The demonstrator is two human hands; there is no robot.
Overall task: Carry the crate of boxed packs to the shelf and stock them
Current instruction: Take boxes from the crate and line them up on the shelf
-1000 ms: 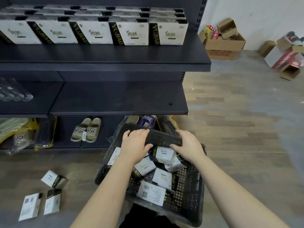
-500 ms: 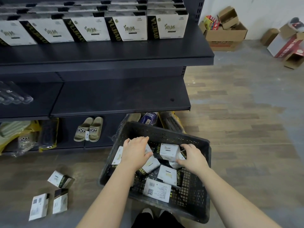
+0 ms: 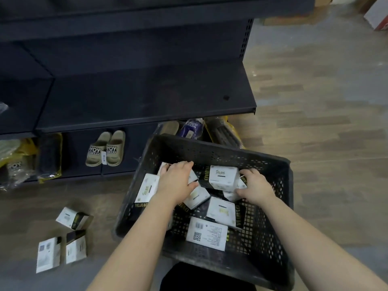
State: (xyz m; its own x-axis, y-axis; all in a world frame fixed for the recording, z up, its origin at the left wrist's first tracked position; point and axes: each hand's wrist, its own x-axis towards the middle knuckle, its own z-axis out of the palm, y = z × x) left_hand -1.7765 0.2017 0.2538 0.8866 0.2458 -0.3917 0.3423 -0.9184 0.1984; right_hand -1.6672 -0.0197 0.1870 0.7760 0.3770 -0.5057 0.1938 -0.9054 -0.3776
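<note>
— Where does the person stand?
— Facing the dark shelf [image 3: 147, 97], with the black mesh crate [image 3: 210, 147] low in front of its bottom tier. Both bare forearms reach down into the crate.

— And the hands?
— The left hand [image 3: 176, 181] lies palm down across the boxed packs [image 3: 220, 211], fingertips bent over the far edge of one. Whether that grip has closed on it cannot be told. The right hand [image 3: 255, 185] has fingers and thumb curled round the right end of the topmost pack [image 3: 222, 177], a firm, narrow grip.

— How do the packs look?
— White faces, black sides lettered in gold, heaped at all angles. One lies label up, showing a barcode.

— What differs from a second ago?
— Then both hands clasped the crate's far rim. Now they are off it and among the packs, and the view has tipped further downward.

— Anything smaller nearby?
— Beige sandals [image 3: 106, 149] on the bottom tier, and three loose packs [image 3: 73, 217] on the floor to the left.
</note>
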